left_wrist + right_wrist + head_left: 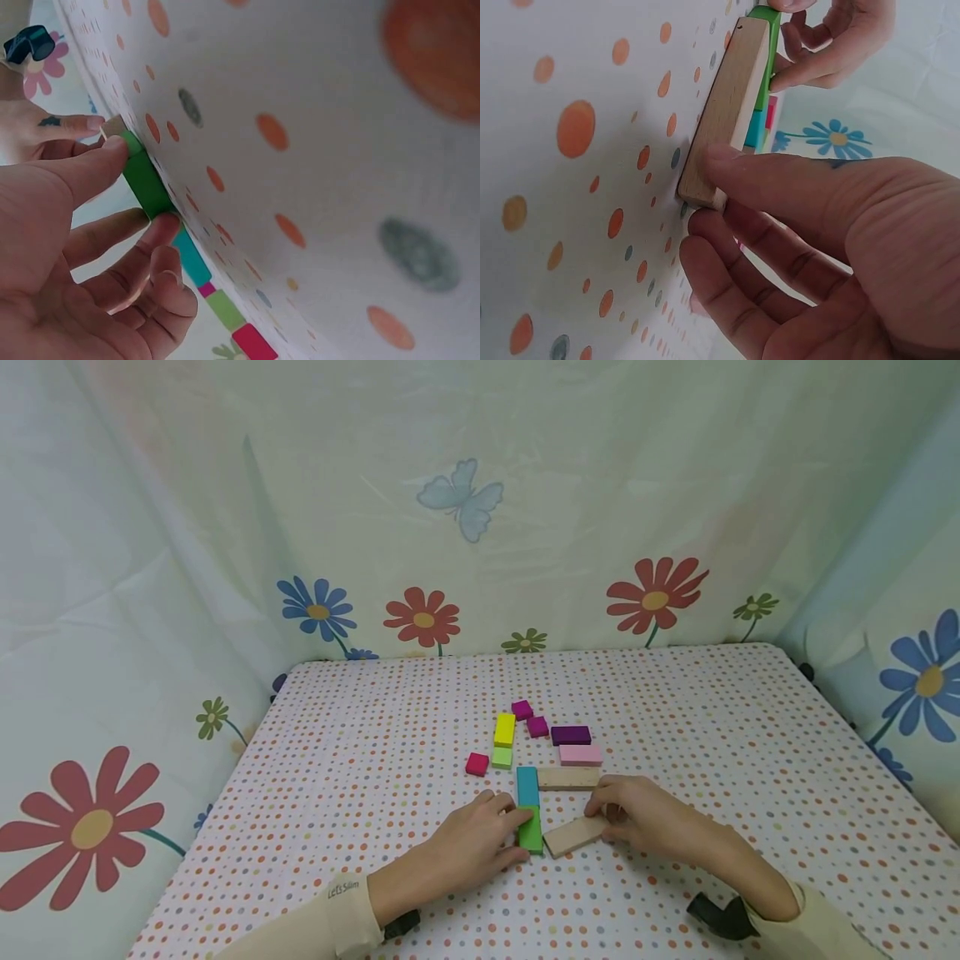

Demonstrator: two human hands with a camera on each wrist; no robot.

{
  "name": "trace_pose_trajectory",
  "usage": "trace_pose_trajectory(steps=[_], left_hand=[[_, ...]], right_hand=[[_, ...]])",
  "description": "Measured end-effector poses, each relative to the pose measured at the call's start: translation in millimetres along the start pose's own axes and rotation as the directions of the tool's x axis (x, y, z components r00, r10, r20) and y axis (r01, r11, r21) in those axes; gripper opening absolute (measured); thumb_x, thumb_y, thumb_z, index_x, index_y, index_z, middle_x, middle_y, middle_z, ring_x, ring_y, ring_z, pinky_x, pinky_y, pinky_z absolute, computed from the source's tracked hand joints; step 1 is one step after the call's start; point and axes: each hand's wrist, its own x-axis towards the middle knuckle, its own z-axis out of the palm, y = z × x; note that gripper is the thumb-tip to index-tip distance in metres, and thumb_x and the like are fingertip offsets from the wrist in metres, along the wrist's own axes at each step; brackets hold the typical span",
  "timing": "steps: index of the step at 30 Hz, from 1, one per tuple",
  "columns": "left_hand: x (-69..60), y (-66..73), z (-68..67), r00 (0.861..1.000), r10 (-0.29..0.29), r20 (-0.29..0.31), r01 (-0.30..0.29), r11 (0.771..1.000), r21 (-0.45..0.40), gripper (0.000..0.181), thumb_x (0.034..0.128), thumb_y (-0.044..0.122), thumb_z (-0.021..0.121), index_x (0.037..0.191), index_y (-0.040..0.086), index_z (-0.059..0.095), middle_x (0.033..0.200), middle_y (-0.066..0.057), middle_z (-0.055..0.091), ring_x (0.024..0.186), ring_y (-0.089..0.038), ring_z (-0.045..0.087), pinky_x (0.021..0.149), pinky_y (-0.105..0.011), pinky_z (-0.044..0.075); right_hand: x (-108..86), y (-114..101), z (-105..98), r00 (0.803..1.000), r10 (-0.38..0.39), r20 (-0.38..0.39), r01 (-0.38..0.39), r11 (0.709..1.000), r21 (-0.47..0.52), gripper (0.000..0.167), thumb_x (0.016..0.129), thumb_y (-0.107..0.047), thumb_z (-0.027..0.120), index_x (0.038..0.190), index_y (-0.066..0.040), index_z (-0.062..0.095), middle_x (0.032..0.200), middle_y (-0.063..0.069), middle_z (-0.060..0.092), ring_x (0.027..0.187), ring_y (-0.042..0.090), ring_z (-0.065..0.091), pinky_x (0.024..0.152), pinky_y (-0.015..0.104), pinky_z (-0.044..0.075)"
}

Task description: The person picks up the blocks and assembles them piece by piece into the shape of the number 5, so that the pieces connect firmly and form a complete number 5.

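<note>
My left hand (474,839) pinches a green block (530,832) between thumb and forefinger; the left wrist view shows the same green block (148,184) from the side. This block lies end to end with a blue block (528,786). With thumb and fingers, my right hand (647,814) grips the right end of a plain wooden block (573,836), also close up in the right wrist view (727,105). It lies at a slant, its left end beside the green block. Behind it, a second plain wooden block (570,778) extends rightward from the blue block.
Farther back lie a red block (477,764), a light green block (502,757), a yellow block (505,730), two magenta blocks (522,710), a dark purple block (571,736) and a pink block (581,755). All rest on a dotted tablecloth (360,760), with a flowered curtain (555,468) behind.
</note>
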Motion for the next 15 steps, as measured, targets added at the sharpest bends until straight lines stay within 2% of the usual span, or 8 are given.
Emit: trace_pose_trajectory(steps=[2,6,11,13,15], left_hand=[[0.0,0.0,0.1,1.000,-0.008,-0.004,0.008,1.000,-0.009,0.052,0.1000,0.047,0.071,0.146,0.023,0.065,0.124,0.003,0.067,0.098,-0.005,0.054,0.075,-0.016,0.050],[-0.6,-2.8,-2.9,0.998,-0.013,-0.061,0.011,0.999,-0.032,0.050,0.1028,0.046,0.068,0.145,0.021,0.063,0.121,0.002,0.068,0.101,-0.007,0.059,0.076,-0.018,0.054],[-0.5,-13.3,-18.2,0.989,-0.031,-0.141,0.026,0.999,-0.043,0.043,0.1059,0.033,0.066,0.146,0.016,0.062,0.129,-0.002,0.069,0.114,-0.015,0.065,0.089,-0.028,0.061],[-0.1,-18.9,-25.8,0.984,-0.054,-0.167,0.047,0.998,-0.045,0.041,0.1045,0.026,0.069,0.144,0.016,0.063,0.131,-0.003,0.070,0.117,-0.018,0.065,0.094,-0.032,0.061],[0.4,-25.4,-31.5,0.979,-0.078,-0.188,0.068,0.996,-0.055,0.040,0.1026,0.021,0.071,0.142,0.015,0.065,0.130,-0.004,0.070,0.115,-0.020,0.065,0.094,-0.034,0.060]], right_hand=[[-0.9,0.9,-1.8,1.000,-0.004,-0.002,0.004,1.000,0.004,0.023,0.086,-0.011,0.086,0.106,-0.018,0.077,0.100,-0.009,0.067,0.082,0.000,0.055,0.068,0.021,0.051],[-3.4,5.6,-9.8,0.999,0.014,-0.034,-0.013,0.999,0.035,0.025,0.090,-0.016,0.084,0.114,-0.014,0.075,0.100,-0.006,0.070,0.082,0.003,0.059,0.066,0.022,0.052],[0.4,15.2,-20.6,0.989,0.083,-0.120,-0.080,0.996,0.032,0.021,0.094,-0.012,0.080,0.114,-0.010,0.075,0.095,0.000,0.072,0.079,0.008,0.064,0.065,0.024,0.053],[4.0,20.2,-22.5,0.983,0.100,-0.154,-0.099,0.995,0.013,0.020,0.094,-0.009,0.078,0.114,-0.007,0.075,0.099,0.005,0.074,0.083,0.013,0.068,0.067,0.027,0.056],[8.0,25.3,-22.5,0.976,0.113,-0.188,-0.116,0.993,-0.004,0.019,0.094,-0.007,0.078,0.113,-0.005,0.075,0.105,0.010,0.076,0.087,0.018,0.072,0.070,0.031,0.060]])
